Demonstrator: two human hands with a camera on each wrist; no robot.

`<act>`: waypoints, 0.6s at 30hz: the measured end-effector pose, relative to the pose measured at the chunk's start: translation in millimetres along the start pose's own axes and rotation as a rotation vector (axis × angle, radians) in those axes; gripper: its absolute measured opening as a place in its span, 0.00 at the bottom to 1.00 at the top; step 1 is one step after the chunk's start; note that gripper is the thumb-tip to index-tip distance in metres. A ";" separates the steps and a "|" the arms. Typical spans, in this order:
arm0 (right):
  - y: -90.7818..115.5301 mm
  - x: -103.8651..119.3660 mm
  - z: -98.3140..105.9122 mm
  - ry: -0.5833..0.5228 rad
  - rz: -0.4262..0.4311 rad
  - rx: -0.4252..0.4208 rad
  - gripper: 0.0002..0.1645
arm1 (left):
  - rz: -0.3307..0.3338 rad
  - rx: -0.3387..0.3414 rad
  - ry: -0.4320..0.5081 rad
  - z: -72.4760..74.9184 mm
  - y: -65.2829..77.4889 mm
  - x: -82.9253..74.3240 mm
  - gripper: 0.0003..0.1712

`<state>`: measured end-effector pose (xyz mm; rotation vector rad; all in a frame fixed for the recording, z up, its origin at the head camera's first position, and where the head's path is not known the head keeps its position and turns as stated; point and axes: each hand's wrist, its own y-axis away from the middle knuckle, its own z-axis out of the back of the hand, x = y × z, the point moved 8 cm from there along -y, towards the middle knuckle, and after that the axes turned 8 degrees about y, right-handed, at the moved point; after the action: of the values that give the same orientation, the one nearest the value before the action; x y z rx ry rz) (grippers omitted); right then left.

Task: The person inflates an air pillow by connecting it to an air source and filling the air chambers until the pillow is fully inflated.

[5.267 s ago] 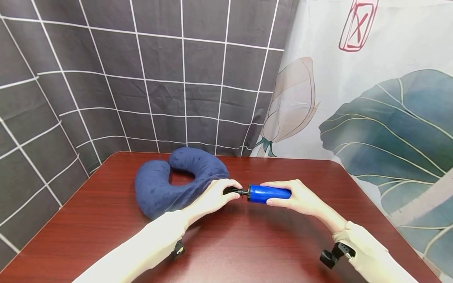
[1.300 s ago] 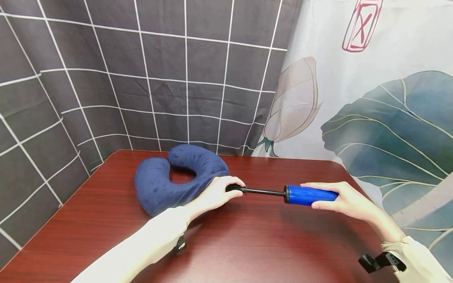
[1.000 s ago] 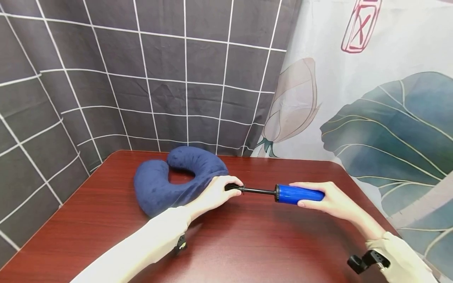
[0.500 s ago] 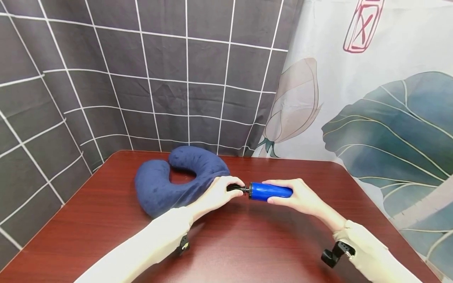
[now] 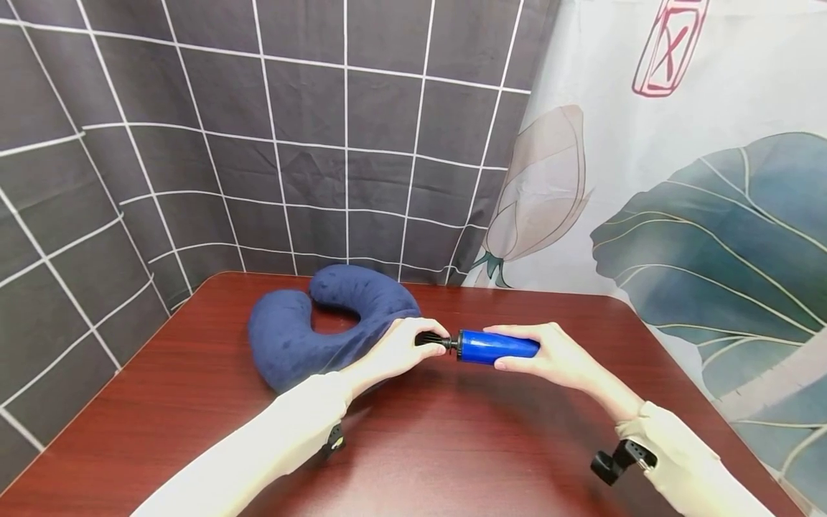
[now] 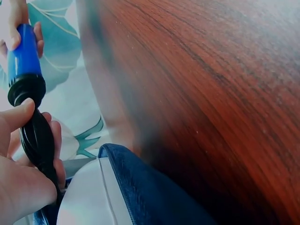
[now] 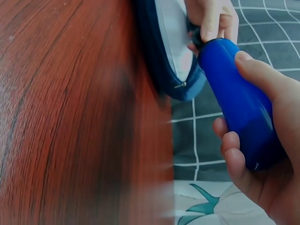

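A hand pump with a blue barrel (image 5: 491,347) and a black ribbed end (image 6: 37,138) is held level above the table between both hands. My left hand (image 5: 403,348) grips the black end, which tapers down toward the pillow. My right hand (image 5: 549,352) wraps round the blue barrel, thumb on one side and fingers on the other. The barrel sits close against the black end, with only a short bit of rod showing. Just left of it lies a navy U-shaped neck pillow (image 5: 284,345). Its zipped cover stands open in the left wrist view, baring a white inner part (image 6: 89,197).
The reddish-brown wooden table (image 5: 452,445) carries the pillow toward its back left. A dark grey curtain with white grid lines (image 5: 310,143) hangs behind and at the left. A white cloth printed with a lotus (image 5: 607,72) hangs at the right.
Over the last second or so my right hand has pushed the blue barrel leftward, sliding the long black rod back inside. My left hand keeps its grip and place; the pillow stays put.
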<state>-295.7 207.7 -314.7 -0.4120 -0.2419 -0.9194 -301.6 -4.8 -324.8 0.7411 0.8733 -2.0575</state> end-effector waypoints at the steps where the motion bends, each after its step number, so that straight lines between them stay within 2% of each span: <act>1: 1.8 -1.5 1.0 0.006 0.001 -0.001 0.32 | -0.004 0.001 -0.004 -0.3 0.3 -0.3 0.11; 10: 23.4 -14.9 16.8 0.085 0.023 -0.022 0.32 | -0.046 0.004 -0.019 -4.6 0.6 -1.9 0.10; 18: 44.1 -29.7 35.7 0.112 -0.006 -0.020 0.33 | -0.049 0.010 -0.015 -4.4 -1.3 0.2 0.11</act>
<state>-278.5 268.5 -304.4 -0.3768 -0.1314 -0.9479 -301.8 -0.9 -327.1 0.7153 0.8807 -2.1091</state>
